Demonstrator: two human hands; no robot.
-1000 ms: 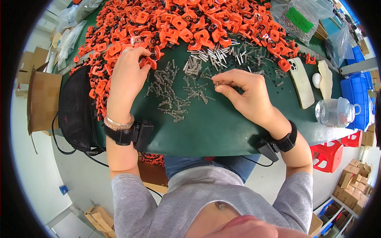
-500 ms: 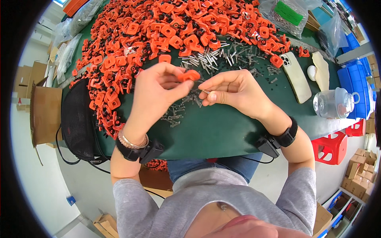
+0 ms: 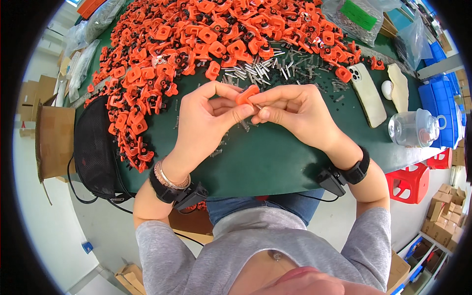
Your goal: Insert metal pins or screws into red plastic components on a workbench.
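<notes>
Between the fingers of my left hand [image 3: 209, 110] is an orange plastic part [image 3: 247, 94], tilted up. My right hand [image 3: 300, 113] pinches a thin metal pin [image 3: 259, 106] whose tip meets the orange part's lower right side; whether it sits in a hole I cannot tell. Both hands are raised above the green table [image 3: 265, 167], fingertips nearly touching. Just beyond them lie loose silver pins [image 3: 253, 71] and small dark springs [image 3: 339, 85]. A big heap of orange parts with black fittings [image 3: 196, 37] spreads behind and to the left.
A black pouch [image 3: 96, 152] lies at the table's left edge. To the right are a phone [image 3: 368, 96], a white round object [image 3: 387, 89] and a clear plastic jug [image 3: 413, 129]. Blue bins [image 3: 437, 108] and a red stool [image 3: 410, 184] stand beyond; a plastic bag [image 3: 354, 22] sits at the back.
My left hand has moved right with the orange part, which is now turned more upright. It has come up against the pin in my right hand, which has barely moved.
</notes>
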